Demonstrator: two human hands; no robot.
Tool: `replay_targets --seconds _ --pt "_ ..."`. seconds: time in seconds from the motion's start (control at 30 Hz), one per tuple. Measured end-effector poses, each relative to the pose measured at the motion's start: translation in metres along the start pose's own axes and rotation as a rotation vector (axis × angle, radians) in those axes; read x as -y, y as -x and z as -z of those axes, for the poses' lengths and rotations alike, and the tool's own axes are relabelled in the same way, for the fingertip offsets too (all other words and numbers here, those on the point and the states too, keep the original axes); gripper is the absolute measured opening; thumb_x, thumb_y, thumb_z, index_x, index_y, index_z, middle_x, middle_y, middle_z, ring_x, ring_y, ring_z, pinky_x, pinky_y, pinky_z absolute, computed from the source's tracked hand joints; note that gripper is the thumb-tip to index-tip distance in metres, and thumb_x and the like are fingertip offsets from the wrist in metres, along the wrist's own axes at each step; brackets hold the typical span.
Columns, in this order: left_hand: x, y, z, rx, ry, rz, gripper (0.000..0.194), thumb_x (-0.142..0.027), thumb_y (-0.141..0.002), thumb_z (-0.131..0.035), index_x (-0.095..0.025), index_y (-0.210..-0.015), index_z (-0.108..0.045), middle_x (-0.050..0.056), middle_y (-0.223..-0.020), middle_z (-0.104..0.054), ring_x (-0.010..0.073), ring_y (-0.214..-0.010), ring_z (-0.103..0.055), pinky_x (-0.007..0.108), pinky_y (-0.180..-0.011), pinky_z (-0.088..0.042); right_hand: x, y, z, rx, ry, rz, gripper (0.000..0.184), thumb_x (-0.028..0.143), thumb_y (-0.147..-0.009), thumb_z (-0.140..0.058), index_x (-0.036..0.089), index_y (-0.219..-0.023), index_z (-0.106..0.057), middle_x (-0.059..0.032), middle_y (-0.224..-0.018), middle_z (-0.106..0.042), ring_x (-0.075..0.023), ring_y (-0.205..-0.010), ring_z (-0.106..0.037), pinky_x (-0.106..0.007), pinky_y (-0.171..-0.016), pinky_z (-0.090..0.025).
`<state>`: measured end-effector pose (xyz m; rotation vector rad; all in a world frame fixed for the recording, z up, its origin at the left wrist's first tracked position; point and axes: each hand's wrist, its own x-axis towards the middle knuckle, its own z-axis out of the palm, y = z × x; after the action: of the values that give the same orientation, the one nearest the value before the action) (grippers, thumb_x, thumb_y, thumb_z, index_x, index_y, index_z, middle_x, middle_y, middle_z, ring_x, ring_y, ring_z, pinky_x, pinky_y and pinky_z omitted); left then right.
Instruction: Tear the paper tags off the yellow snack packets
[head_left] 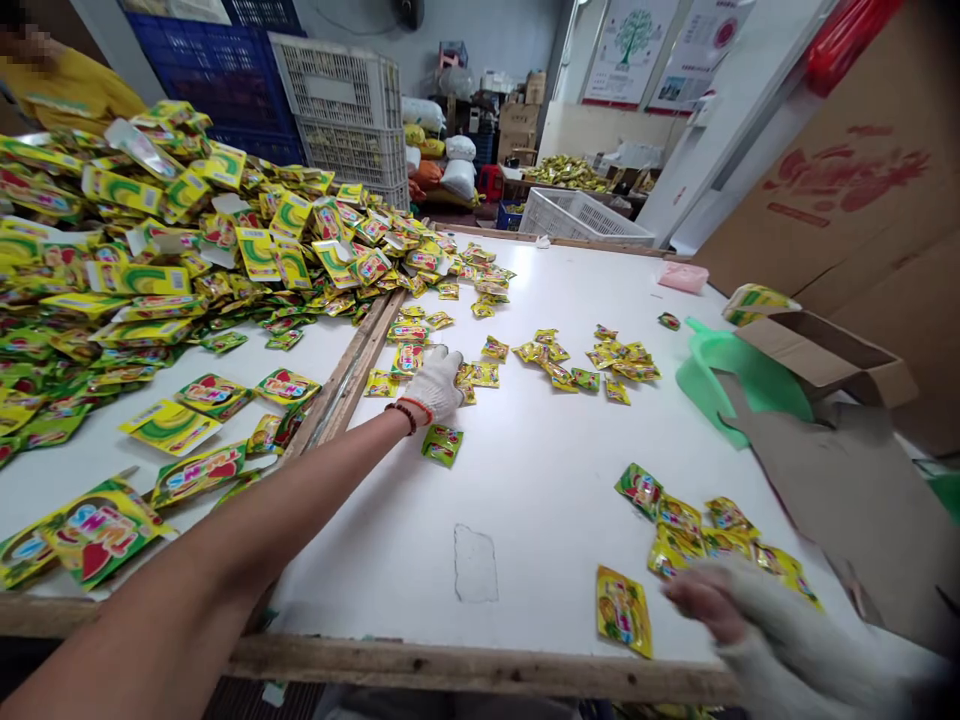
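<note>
My left hand, in a white glove with a beaded bracelet at the wrist, reaches over small yellow sachets on the white table. Its fingers curl downward, and what lies beneath them is hidden. Just below it rests a green sachet. At the lower right, my right hand is smeared by motion, with a pale glove or sleeve and bare fingertips. Close to it lie several yellow sachets and a single yellow sachet. Whether it holds anything cannot be made out.
Left of a wooden divider, flat printed boxes form a large heap. More sachets lie in small groups mid-table. On the right are a green scoop-like tray, an open carton and grey cardboard. A person in a yellow shirt is at the far left.
</note>
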<state>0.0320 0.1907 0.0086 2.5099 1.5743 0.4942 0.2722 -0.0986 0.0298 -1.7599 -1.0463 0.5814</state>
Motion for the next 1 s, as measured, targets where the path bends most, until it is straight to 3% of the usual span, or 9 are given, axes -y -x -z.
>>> replay_targets --seconds 0.1,0.2,0.27,0.37,0.47,0.6,0.7,0.87,1.0 --pt "-0.018 0.037 0.009 -0.111 0.062 -0.072 0.037 -0.013 -0.068 -0.057 -0.015 -0.104 -0.052 0.013 -0.119 -0.044 0.0234 -0.109 -0.048 0.032 -0.095 -0.042 0.011 0.008 -0.052 0.183 -0.2 -0.071 0.039 0.047 -0.07 -0.07 0.018 -0.096 -0.066 -0.0099 -0.086 -0.068 -0.0246 -0.073 -0.066 -0.036 -0.064 -0.057" --pt "-0.039 0.091 0.016 -0.161 0.216 -0.353 0.037 -0.006 -0.069 -0.053 -0.015 -0.104 -0.054 0.014 -0.122 -0.045 0.0233 -0.111 -0.048 0.038 -0.103 -0.036 0.024 0.0 -0.107 0.405 -0.464 -0.196 0.065 0.052 -0.075 -0.063 0.017 -0.126 -0.044 -0.0149 -0.111 -0.062 -0.0235 -0.08 -0.067 -0.034 -0.06 -0.057" --pt "-0.048 0.125 0.016 -0.112 0.287 -0.512 0.038 -0.008 -0.073 -0.051 -0.015 -0.111 -0.052 0.014 -0.123 -0.047 0.0222 -0.11 -0.05 0.04 -0.102 -0.037 0.031 -0.008 -0.136 0.534 -0.512 -0.185 0.066 0.052 -0.079 -0.058 0.019 -0.131 -0.035 -0.0146 -0.117 -0.059 -0.0225 -0.082 -0.067 -0.032 -0.059 -0.056" --pt "-0.037 0.148 0.017 -0.105 0.261 -0.558 0.044 -0.011 -0.076 -0.05 -0.014 -0.12 -0.048 0.017 -0.134 -0.041 0.025 -0.118 -0.046 0.04 -0.098 -0.041 0.037 -0.013 -0.163 0.66 -0.457 -0.146 0.06 0.052 -0.079 -0.055 0.019 -0.127 -0.039 -0.0104 -0.104 -0.064 -0.0204 -0.078 -0.066 -0.029 -0.057 -0.055" --pt "0.01 0.127 0.037 -0.155 0.132 -0.5 0.056 -0.005 -0.068 -0.052 -0.013 -0.123 -0.048 0.019 -0.139 -0.036 0.0289 -0.127 -0.036 0.042 -0.103 -0.035 0.036 -0.011 -0.178 0.696 -0.455 -0.272 0.07 0.051 -0.076 -0.058 0.015 -0.13 -0.029 -0.0046 -0.082 -0.064 -0.0164 -0.063 -0.065 -0.026 -0.053 -0.052" --pt "0.085 0.07 0.094 -0.276 -0.045 -0.097 0.055 -0.007 -0.072 -0.049 -0.017 -0.126 -0.046 0.013 -0.136 -0.041 0.0268 -0.128 -0.034 0.044 -0.108 -0.027 0.034 -0.007 -0.187 0.7 -0.414 -0.35 0.063 0.043 -0.071 -0.063 0.013 -0.12 -0.037 -0.0008 -0.072 -0.06 -0.0143 -0.056 -0.061 -0.023 -0.047 -0.047" --pt "0.111 0.037 0.114 -0.27 -0.052 0.136 0.038 -0.02 -0.079 -0.05 -0.014 -0.117 -0.052 0.013 -0.124 -0.052 0.0273 -0.12 -0.043 0.04 -0.103 -0.033 0.039 -0.005 -0.19 0.673 -0.383 -0.345 0.049 0.04 -0.069 -0.06 0.015 -0.109 -0.045 0.0005 -0.069 -0.059 -0.0139 -0.054 -0.06 -0.024 -0.046 -0.046" --pt "0.095 0.006 0.063 -0.104 0.027 0.224 0.03 -0.037 -0.079 -0.052 -0.015 -0.098 -0.06 0.01 -0.087 -0.067 0.0222 -0.078 -0.063 0.03 -0.068 -0.048 0.038 -0.001 -0.202 0.63 -0.353 -0.346 0.042 0.04 -0.063 -0.061 0.016 -0.096 -0.053 0.0027 -0.06 -0.058 -0.0115 -0.046 -0.054 -0.023 -0.046 -0.042" --pt "0.074 -0.022 0.02 -0.091 0.032 0.247 0.051 -0.037 -0.068 -0.066 -0.014 -0.111 -0.053 0.015 -0.099 -0.065 0.0257 -0.088 -0.062 0.032 -0.073 -0.047 0.015 0.003 -0.212 0.57 -0.367 -0.355 0.048 0.049 -0.062 -0.066 0.018 -0.097 -0.055 0.0027 -0.059 -0.058 -0.0114 -0.045 -0.052 -0.022 -0.045 -0.04"
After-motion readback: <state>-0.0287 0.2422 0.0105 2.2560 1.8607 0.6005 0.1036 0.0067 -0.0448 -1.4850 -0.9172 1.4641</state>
